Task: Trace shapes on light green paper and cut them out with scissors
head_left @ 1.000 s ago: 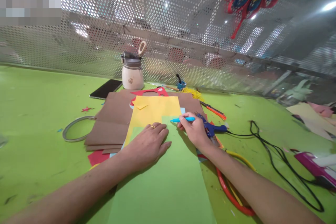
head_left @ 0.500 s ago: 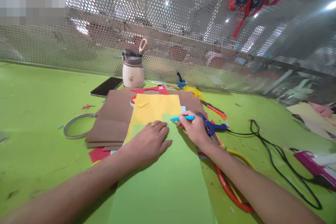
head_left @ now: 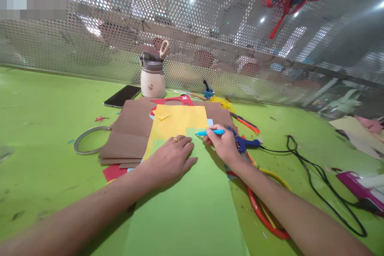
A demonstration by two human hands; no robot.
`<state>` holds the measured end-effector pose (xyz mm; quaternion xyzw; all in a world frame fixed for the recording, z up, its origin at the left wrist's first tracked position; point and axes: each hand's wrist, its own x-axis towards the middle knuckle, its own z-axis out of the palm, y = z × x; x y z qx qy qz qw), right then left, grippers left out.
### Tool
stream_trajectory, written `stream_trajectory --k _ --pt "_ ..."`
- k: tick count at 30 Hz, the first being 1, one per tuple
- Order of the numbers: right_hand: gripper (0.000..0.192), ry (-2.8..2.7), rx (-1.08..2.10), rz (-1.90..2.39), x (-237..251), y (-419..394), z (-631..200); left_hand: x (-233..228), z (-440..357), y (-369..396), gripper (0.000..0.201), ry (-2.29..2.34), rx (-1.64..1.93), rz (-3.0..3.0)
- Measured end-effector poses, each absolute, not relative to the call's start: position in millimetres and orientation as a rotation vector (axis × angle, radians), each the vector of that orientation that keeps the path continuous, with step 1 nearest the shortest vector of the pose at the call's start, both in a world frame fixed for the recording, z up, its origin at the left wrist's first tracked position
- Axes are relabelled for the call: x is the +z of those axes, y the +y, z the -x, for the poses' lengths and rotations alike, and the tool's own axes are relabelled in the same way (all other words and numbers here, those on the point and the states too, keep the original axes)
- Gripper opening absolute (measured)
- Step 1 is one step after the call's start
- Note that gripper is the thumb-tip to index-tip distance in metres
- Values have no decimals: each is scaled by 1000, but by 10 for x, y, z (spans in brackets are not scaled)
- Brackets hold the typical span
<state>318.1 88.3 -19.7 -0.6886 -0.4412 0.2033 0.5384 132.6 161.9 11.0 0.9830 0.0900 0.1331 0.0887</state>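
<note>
A long light green paper sheet (head_left: 189, 212) lies in front of me, partly over a yellow paper sheet (head_left: 183, 116). My left hand (head_left: 172, 158) rests flat on the green sheet with its fingers stretched out, a ring on one of them. In my right hand (head_left: 222, 142) is a bright blue pen (head_left: 211, 132), gripped between thumb and fingers. Its tip points left, at the upper part of the green sheet; whether it touches the paper I cannot tell. Beneath the sheets lies folded brown paper (head_left: 129, 128).
A blue glue gun (head_left: 247, 143) sits by my right wrist, its black cord running right. Beyond the papers stand a white jug (head_left: 153, 82) and a dark phone (head_left: 122, 96). A grey ring (head_left: 79, 144) lies left, an orange-handled cutter (head_left: 247, 125) right. Perforated metal (head_left: 186, 56) borders the back.
The view has shifted slightly, so everything sits a little higher in the picture. Both hands keep nearly the same places on the green sheet, and the pen remains in my right hand.
</note>
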Motion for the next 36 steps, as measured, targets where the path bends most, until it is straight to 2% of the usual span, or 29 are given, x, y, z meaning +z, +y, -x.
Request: stream_trajectory --k 36 --pt "20 -1048 530 1626 -230 858 -3201 119 -1326 1614 25 279 356 -2946"
